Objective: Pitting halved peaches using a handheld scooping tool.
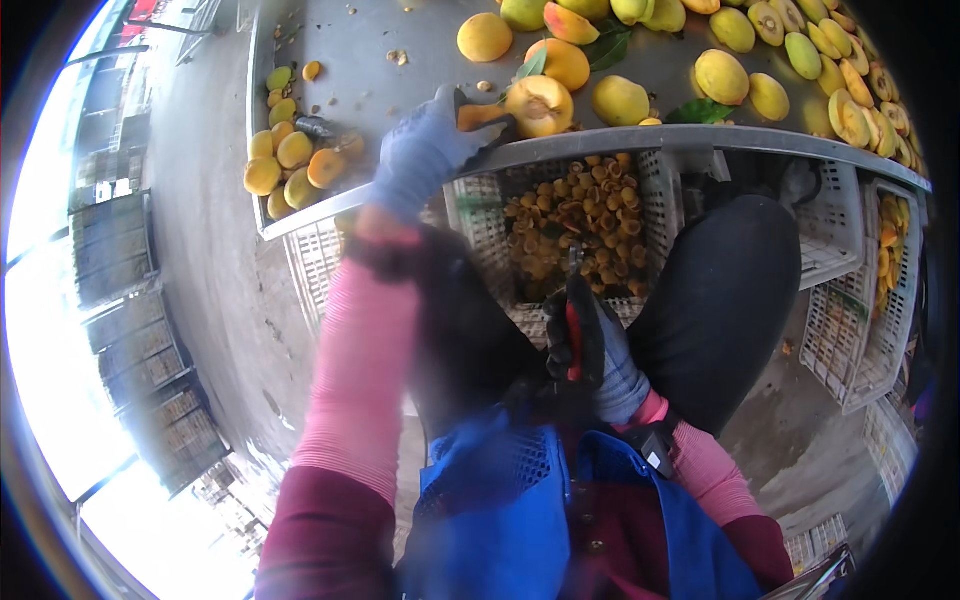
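My left hand [450,139], in a blue-grey glove with dark fingers, is at the near rim of the metal table [360,67]. An orange piece of fruit [480,116] shows between its thumb and fingers, beside a cut peach or apricot half [538,106]; whether it grips the piece is unclear. My right hand [592,345], in a like glove, is closed around a red-and-black-handled tool [575,341] in front of my lap. The tool's metal tip [575,259] points at a crate [480,217] of small fruit pieces or pits [577,217].
Whole and halved yellow fruits [722,76] lie across the table, with more at its left corner [296,150]. White plastic crates [862,330] stand below the table at right; one holds orange slices [890,240]. Stacked crates [112,255] stand far left.
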`<state>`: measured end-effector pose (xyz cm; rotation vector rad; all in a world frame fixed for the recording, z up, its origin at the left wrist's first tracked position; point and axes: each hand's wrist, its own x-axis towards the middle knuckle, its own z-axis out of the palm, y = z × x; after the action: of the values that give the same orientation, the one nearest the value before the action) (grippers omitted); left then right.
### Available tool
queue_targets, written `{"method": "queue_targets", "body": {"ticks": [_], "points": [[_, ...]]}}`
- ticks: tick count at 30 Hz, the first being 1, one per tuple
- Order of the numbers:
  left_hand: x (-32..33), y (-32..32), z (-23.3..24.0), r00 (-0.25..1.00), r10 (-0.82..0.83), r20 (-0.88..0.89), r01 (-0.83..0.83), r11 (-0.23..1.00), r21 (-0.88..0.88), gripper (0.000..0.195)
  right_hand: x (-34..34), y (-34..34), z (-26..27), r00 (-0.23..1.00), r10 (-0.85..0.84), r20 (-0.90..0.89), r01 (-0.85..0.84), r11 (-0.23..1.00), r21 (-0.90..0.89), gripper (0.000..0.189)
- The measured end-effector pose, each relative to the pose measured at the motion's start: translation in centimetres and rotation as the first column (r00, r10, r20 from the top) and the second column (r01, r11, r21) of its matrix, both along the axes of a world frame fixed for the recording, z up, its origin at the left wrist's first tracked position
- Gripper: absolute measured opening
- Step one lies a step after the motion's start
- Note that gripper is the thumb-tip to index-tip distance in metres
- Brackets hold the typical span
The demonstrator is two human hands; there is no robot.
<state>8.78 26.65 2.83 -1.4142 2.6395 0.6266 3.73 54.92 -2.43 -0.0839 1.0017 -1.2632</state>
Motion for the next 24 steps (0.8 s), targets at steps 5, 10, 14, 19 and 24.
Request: {"method": "queue_targets", "body": {"ticks": [5, 10, 14, 19, 24], "points": [[0.1, 0.3, 0.0, 0.817, 0.375, -0.438, -0.031, 0.787, 0.616, 0.032, -1.4, -1.0, 2.0, 0.933, -0.207, 0.296, 0.145, 0.965, 0.218, 0.039], [1.1, 8.4, 4.7, 0.688, 0.441, -0.577, -0.026, 0.809, 0.587, 0.025, -1.3, -1.6, 4.0, 0.954, -0.296, -0.048, 0.295, 0.955, -0.024, 0.030], [1.7, 13.0, 4.5, 0.776, 0.313, -0.548, 0.013, 0.860, 0.510, 0.022, -2.2, -2.5, 4.6, 0.681, -0.320, -0.659, 0.042, 0.915, -0.401, 0.023], [0.9, 16.8, 3.0, 0.523, 0.513, -0.681, -0.026, 0.808, 0.588, 0.036, -1.9, -1.3, 4.4, -0.006, -0.488, -0.873, -0.351, 0.818, -0.455, 0.035], [1.1, 17.4, 3.7, 0.589, 0.488, -0.644, -0.069, 0.824, 0.562, 0.030, -1.4, -0.4, 4.8, 0.234, -0.386, -0.892, -0.283, 0.851, -0.442, 0.018]]}}
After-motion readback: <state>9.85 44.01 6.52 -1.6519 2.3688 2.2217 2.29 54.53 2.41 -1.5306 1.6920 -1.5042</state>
